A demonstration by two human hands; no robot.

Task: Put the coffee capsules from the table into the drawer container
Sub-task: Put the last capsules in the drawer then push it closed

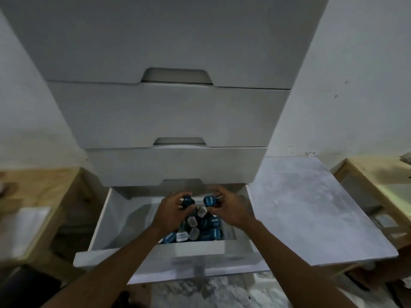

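Note:
The bottom drawer (100, 221) of a white drawer unit stands pulled out. Inside it lies a heap of several dark blue coffee capsules with silver lids (195, 230). Both my hands are over the drawer's far half. My left hand (171, 210) is closed around a blue capsule (187, 201). Just to its right, my right hand (226, 207) grips another blue capsule (209, 201). The two held capsules hang a little above the heap, near each other.
Three shut white drawers (173, 116) rise above the open one. A grey slab-like tabletop (311, 207) lies to the right. Wooden furniture (44, 187) stands on the left, and another wooden piece (373, 174) on the far right. A white wall is behind.

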